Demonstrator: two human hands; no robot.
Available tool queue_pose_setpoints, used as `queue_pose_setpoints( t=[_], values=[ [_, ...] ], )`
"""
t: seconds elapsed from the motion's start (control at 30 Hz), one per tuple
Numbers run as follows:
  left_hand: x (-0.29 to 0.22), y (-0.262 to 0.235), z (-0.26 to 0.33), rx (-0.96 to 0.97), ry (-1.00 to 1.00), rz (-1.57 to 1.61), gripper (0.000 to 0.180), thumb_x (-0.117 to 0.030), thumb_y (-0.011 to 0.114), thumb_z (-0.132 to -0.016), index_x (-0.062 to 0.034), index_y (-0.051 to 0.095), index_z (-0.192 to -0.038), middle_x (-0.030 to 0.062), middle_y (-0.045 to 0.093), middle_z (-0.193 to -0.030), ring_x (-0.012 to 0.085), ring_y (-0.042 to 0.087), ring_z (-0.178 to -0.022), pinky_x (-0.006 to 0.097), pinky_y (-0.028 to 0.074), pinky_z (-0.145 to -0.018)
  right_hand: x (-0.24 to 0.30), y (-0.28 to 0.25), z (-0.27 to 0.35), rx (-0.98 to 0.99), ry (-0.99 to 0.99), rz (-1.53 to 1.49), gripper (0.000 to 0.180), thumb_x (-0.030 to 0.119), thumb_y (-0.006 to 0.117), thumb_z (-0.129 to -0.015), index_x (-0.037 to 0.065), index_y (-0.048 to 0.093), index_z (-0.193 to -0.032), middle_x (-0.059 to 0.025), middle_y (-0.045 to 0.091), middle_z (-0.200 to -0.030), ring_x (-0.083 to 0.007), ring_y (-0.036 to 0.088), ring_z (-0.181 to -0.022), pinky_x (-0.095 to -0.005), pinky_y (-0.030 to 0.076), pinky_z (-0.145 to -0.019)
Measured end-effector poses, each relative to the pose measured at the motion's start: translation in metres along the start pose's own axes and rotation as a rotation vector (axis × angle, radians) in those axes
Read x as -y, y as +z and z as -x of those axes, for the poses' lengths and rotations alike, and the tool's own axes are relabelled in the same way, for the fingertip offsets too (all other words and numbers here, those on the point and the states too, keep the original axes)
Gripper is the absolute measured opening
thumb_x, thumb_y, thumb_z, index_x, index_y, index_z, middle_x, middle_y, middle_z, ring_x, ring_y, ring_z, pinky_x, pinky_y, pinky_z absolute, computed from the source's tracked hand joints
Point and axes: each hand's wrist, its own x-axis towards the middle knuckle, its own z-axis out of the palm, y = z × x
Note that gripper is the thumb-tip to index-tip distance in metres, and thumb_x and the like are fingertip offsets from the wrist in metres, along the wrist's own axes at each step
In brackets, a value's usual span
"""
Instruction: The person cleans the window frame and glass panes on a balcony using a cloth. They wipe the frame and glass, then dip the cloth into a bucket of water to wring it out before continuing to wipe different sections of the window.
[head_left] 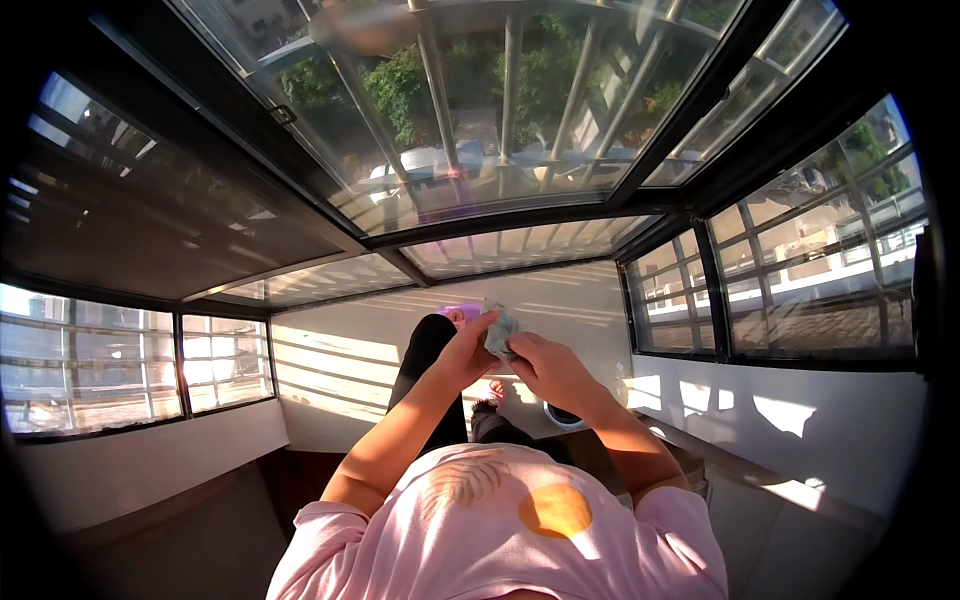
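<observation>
Sunlit bay window ledge (340,350), barred glass all round, both hands (505,355) pinching a small crumpled wad (500,330)

- Sill (560,290): a pale, sunlit ledge under the windows, striped with bar shadows, at 12 o'clock from the person.
- A purple thing (458,312) lies at the sill's near edge, partly hidden; its kind cannot be told.
- Floor (180,550): dark, at 8 o'clock, in shade.
</observation>
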Motion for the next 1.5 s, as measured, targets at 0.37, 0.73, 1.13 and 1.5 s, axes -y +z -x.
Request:
queue_pose_setpoints(
  t=[0.37,0.73,1.13,1.5],
  values=[
    [-0.056,0.015,-0.007,0.113,-0.164,-0.322,0.043,-0.035,0.043,-0.098,-0.0074,0.044,-0.131,0.0091,0.056,-0.119,0.0222,0.057,-0.107,0.041,0.047,-0.092,-0.055,-0.003,-0.064,-0.1,0.233,-0.467,0.024,0.018,0.067,-0.084,0.001,0.062,-0.1,-0.0105,0.06,-0.106,-0.0198,0.058,-0.092,-0.0316,0.047,-0.075],
    [-0.3,0.132,0.116,-0.336,1.698,-1.691,0.025,0.004,0.064,-0.075,-0.0037,0.061,-0.098,0.0157,0.062,-0.105,0.0349,0.06,-0.105,0.04,0.049,-0.085,0.079,-0.142,-0.22,-0.272,0.222,-1.141,0.016,0.01,0.061,-0.089,0.002,0.062,-0.103,0.0025,0.064,-0.087,-0.0069,0.058,-0.073,-0.023,0.045,-0.058],
    [-0.419,0.211,0.192,-0.551,2.289,-1.764,0.024,0.0,0.059,-0.064,-0.0135,0.064,-0.084,0.0146,0.055,-0.119,0.0443,0.038,-0.128,0.057,0.024,-0.108,0.296,-0.28,-0.226,-0.603,-0.104,-1.096,0.03,0.002,0.058,-0.081,-0.004,0.057,-0.11,-0.011,0.065,-0.097,-0.0219,0.065,-0.09,-0.0336,0.051,-0.083],
    [-0.426,0.226,0.294,-0.625,2.593,-1.9,0.022,0.0,0.058,-0.065,-0.0135,0.062,-0.082,0.013,0.055,-0.112,0.0422,0.046,-0.12,0.056,0.032,-0.103,0.471,-0.443,-0.278,-1.319,-0.905,-0.129,0.031,0.005,0.065,-0.085,0.003,0.056,-0.115,-0.0044,0.063,-0.104,-0.0123,0.061,-0.093,-0.0257,0.049,-0.083]
  ],
)
